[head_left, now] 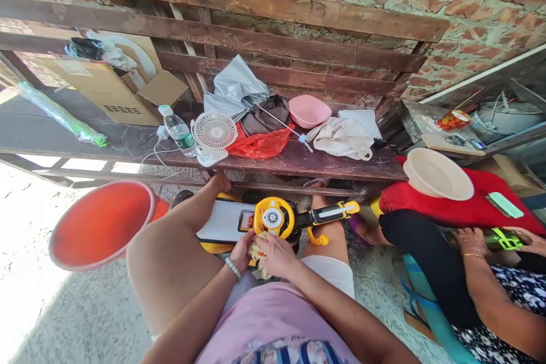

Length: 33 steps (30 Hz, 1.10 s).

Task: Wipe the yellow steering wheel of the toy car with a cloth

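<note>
Both hands sit close together over the lap, the left hand (241, 251) with a white bead bracelet (232, 268) and the right hand (277, 256) curled over a crumpled pale yellow cloth (259, 256). The cloth is pressed against the underside of a yellow-and-black plastic toy (273, 217), which lies across the person's thighs. Its round yellow wheel-like part faces up, a black-and-yellow arm reaches toward the right, and a flat white panel (219, 222) extends left.

Just left of the knee, an orange plastic basin (102, 224) lies tilted on the concrete floor. Ahead, a wooden bench surface (298, 164) carries a white desk fan (213, 133), a water bottle (178, 131), a red plastic bag (260, 145), a pink bowl (309, 111), a white cloth bag (341, 137) and a folded grey umbrella (234, 85). A cardboard box (102, 91) stands at the far left against the bench's slatted back, before a brick wall (469, 17).

To the right, a co-worker's hands (471, 242) hold a green-and-yellow object (503, 239), apart from the person's own hands. Beyond them, a beige bowl (437, 173) rests on a red cloth (447, 202).
</note>
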Motion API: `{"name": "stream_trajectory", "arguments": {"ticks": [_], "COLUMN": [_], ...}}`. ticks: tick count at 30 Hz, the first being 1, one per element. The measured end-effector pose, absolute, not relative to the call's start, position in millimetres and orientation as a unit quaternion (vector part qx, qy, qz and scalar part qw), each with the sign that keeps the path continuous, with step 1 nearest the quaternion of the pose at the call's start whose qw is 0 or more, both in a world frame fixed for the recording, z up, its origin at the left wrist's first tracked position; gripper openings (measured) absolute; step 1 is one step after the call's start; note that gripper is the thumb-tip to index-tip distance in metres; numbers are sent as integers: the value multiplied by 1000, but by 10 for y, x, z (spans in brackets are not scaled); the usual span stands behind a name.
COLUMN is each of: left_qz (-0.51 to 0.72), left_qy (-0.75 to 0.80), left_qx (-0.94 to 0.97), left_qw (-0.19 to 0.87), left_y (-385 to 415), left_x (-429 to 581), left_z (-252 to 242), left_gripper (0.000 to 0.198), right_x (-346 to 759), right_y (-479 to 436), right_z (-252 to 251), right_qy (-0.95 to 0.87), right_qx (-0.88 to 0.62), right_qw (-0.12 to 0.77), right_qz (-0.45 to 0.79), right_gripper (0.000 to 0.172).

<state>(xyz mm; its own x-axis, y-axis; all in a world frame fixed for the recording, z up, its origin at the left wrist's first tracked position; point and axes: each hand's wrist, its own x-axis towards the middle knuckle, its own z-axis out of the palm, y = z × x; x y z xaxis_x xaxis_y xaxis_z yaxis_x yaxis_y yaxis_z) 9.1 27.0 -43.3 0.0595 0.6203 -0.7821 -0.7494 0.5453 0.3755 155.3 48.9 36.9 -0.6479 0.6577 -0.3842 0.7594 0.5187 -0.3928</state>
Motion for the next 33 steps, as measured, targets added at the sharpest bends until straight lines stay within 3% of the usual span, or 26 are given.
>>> {"name": "stream_trajectory", "arguments": {"ticks": [6,11,22,29,33], "left_qz": [463,464,468,467,443], "left_qy": [520,514,515,471,495], "left_qx": [-52,-51,-93,-81,-74], "left_qw": [716,719,713,744,744], "left_y": [277,265,276,250,247], "left_x": [92,95,106,98,100], "left_z": [-376,-351,-407,-407,-429], "left_gripper": [20,24,34,41,35], "right_x": [1873,1547,1085,1591,1951], "right_y": [1183,1626,925,534,539], "right_z": [426,255,235,117,87], "right_qy": [823,802,912,909,892], "right_qx": [534,570,365,351,376], "right_qw": [10,57,80,66,44], "right_qz": [-192,-168,-169,-213,-248], "right_gripper": [60,53,30,28,34]}}
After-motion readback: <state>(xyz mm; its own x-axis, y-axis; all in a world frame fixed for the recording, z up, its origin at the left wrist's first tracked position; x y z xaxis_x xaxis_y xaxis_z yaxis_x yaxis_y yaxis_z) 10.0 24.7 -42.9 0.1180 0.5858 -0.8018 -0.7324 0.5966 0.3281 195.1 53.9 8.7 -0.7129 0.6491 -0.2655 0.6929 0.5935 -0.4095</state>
